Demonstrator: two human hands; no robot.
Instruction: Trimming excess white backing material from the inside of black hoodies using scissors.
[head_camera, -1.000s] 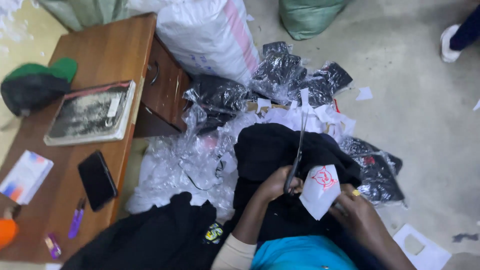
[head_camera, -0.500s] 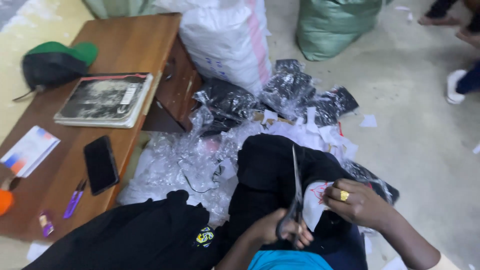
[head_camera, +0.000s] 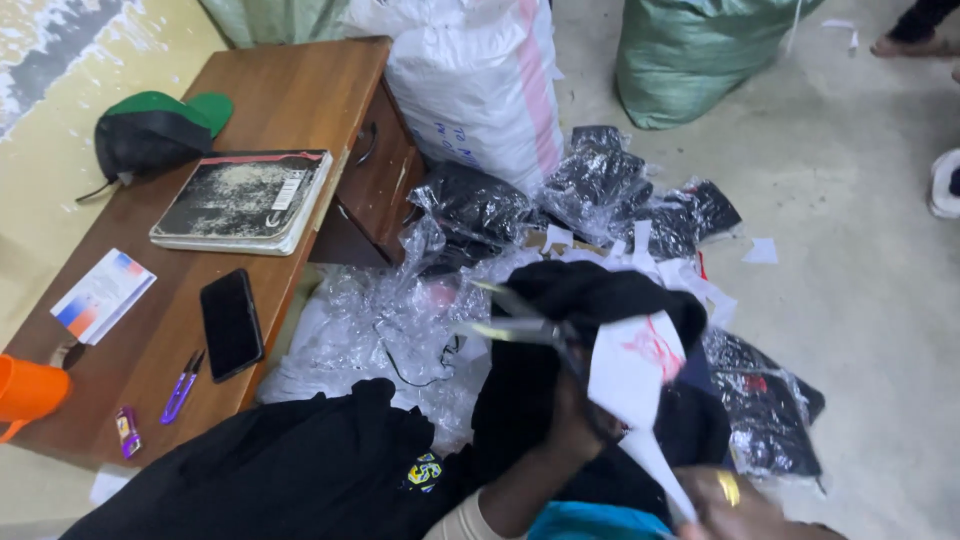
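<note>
At the left of the frame a brown wooden counter (head_camera: 300, 90) stands on pale flooring, carrying an orange cup (head_camera: 25, 392), a small card (head_camera: 102, 296), a green-and-black cap (head_camera: 155, 130), a worn book (head_camera: 243, 200), purple snips (head_camera: 182, 387) and a black phone (head_camera: 231, 324). Below it lies a black garment (head_camera: 290, 470). Crumpled clear plastic wrap (head_camera: 385, 320) fills the middle floor, with a white sack (head_camera: 480, 80) above. Lower centre, the left hand (head_camera: 570, 415) grips open scissors (head_camera: 520, 325) over a dark garment (head_camera: 590, 290). Just right, the right hand (head_camera: 735, 505), wearing a gold ring, pinches a white paper tag (head_camera: 630, 375). Bagged black clothes (head_camera: 765, 405) and a green sack (head_camera: 700, 55) sit further right on grey concrete.
</note>
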